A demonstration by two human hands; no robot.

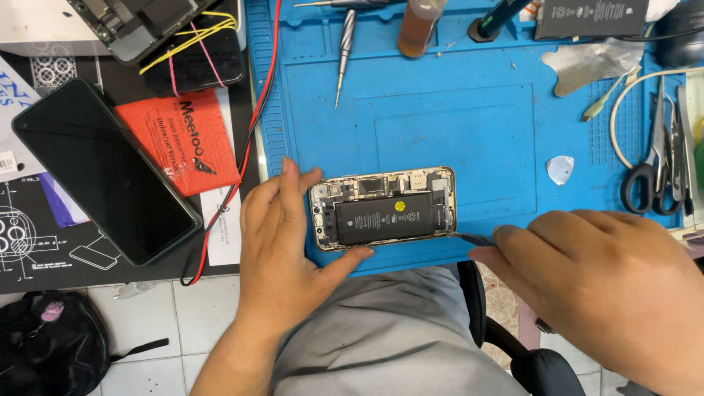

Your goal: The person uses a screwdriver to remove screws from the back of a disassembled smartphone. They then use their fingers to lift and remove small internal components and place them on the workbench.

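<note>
An opened phone with its black battery and circuit boards showing lies across the near edge of a blue work mat. My left hand cups the phone's left end, index finger along the top corner and thumb under the bottom edge. My right hand pinches a thin dark tool whose tip touches the phone's lower right corner.
A screwdriver, an amber bottle, a clear pick and scissors lie on the mat. Left of it are a dark phone, an orange packet and red and black wires. A black bag sits on the tiled floor.
</note>
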